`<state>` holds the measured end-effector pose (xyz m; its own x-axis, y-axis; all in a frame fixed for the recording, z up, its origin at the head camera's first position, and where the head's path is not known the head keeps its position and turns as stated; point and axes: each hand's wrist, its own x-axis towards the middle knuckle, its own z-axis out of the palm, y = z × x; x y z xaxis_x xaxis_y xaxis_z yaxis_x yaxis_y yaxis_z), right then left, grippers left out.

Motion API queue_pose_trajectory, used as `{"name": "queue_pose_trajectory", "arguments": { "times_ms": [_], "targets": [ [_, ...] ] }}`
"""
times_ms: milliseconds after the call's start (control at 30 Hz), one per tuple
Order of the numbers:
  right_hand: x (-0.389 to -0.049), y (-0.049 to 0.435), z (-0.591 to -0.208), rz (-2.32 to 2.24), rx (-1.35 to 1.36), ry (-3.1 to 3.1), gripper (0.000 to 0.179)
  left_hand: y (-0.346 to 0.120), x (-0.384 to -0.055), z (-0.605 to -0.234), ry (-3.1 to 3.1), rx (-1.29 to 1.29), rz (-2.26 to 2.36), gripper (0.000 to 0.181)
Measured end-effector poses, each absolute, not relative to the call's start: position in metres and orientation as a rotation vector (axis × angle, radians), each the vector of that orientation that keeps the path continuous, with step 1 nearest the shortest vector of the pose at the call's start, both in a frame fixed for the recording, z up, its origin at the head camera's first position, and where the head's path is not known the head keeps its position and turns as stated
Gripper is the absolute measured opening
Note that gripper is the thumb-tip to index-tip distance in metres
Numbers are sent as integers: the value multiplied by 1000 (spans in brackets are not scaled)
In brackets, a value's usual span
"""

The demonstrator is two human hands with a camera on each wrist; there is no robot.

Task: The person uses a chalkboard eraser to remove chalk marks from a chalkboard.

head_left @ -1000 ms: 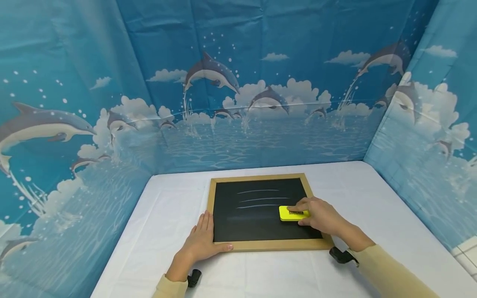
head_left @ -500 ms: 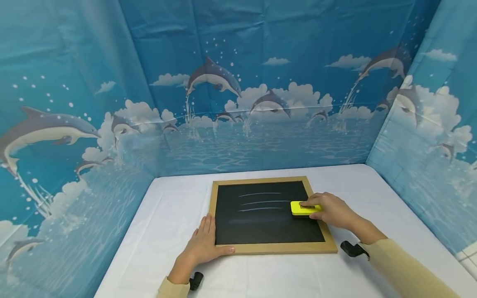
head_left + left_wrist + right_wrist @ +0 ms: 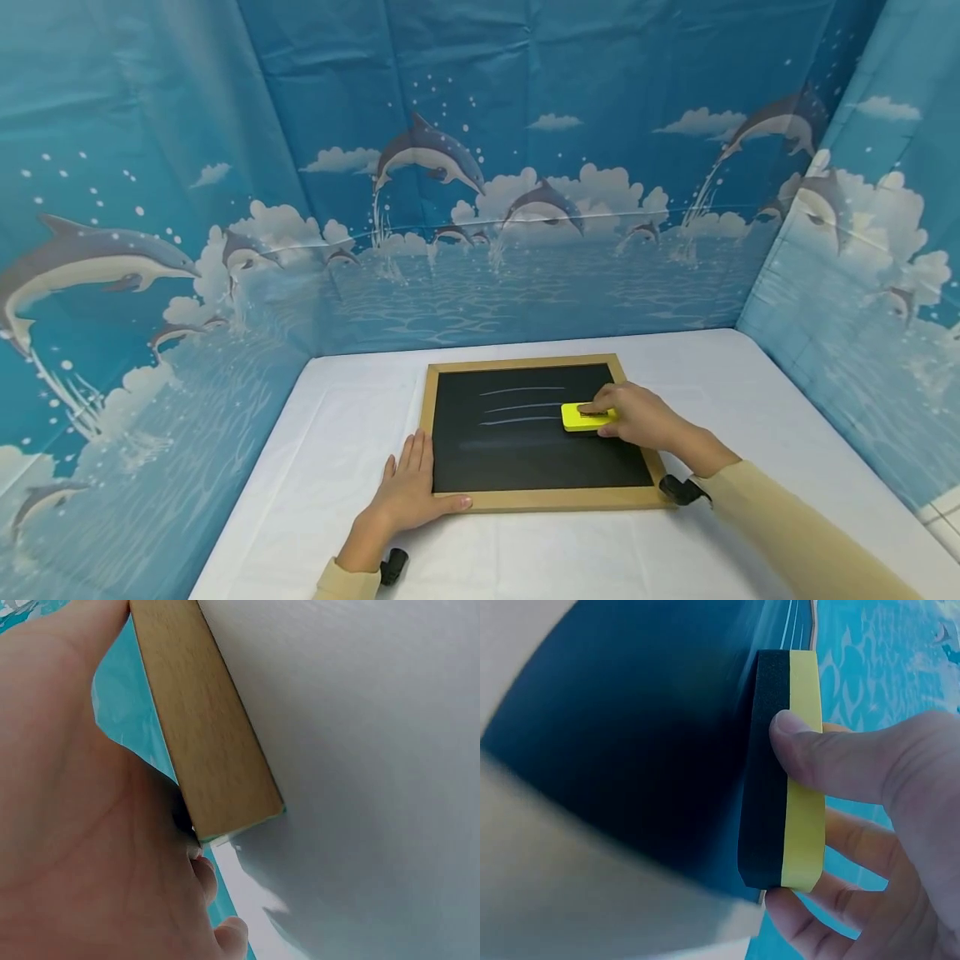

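The right hand (image 3: 647,418) has a closed pinch on the yellow eraser (image 3: 573,421) — thumb along one long side, fingertips on the other in the right wrist view. In the head view the eraser is right of centre in the lower half, over the right part of the board (image 3: 540,467). Its long axis runs left to right, the free end pointing left and the other end under the hand; its black pad (image 3: 766,795) faces the board. A dark label on its top is mostly covered by a finger, too little showing to read.

The eraser's left end meets the lowest of three pale lines (image 3: 522,407), with a faint smear below them. The board's long axis also runs left to right.

At its lower left corner the left hand (image 3: 405,496) is spread — fingers straight along the left side, thumb on the bottom of the wooden rim (image 3: 555,500), nothing gripped. White cloth covers the bench (image 3: 360,400); a dolphin-print curtain (image 3: 465,292) fills the upper frame.
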<state>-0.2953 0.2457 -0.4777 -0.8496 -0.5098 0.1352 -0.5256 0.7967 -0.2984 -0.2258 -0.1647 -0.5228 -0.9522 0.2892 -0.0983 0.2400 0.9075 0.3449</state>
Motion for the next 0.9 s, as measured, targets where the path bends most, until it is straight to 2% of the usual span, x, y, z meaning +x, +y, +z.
{"name": "queue_pose_trajectory", "arguments": {
  "times_ms": [900],
  "targets": [
    [-317, 99, -488, 564, 1007, -2925, 51, -162, -224, -517, 2903, 352, 477, 134]
  ]
}}
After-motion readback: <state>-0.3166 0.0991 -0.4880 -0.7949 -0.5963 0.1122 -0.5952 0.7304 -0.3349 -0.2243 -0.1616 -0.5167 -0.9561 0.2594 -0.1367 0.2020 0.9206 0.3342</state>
